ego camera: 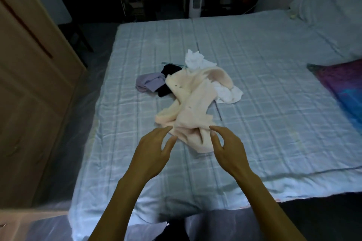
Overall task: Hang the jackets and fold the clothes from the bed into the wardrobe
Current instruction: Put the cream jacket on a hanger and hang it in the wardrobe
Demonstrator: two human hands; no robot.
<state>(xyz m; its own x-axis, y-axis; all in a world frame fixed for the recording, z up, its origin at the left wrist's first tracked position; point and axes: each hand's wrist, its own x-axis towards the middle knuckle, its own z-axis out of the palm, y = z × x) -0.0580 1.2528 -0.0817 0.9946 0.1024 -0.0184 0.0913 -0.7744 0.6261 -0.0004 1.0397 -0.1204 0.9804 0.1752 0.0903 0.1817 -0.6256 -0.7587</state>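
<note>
Two bare hands reach over the bed (254, 84) toward a heap of clothes

The left hand (154, 148) and right hand (228, 147) hover just at the near end of the cream jacket (193, 101), each grip spread and holding nothing. The jacket lies crumpled mid-bed, over a white garment (197, 59), a black one (169, 70) and a lilac one (148, 82). The wardrobe (29, 84) stands at left

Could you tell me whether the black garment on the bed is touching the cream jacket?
Touching. In the head view, the cream jacket lies over the right edge of the black garment, with no bedsheet visible between them.
</note>
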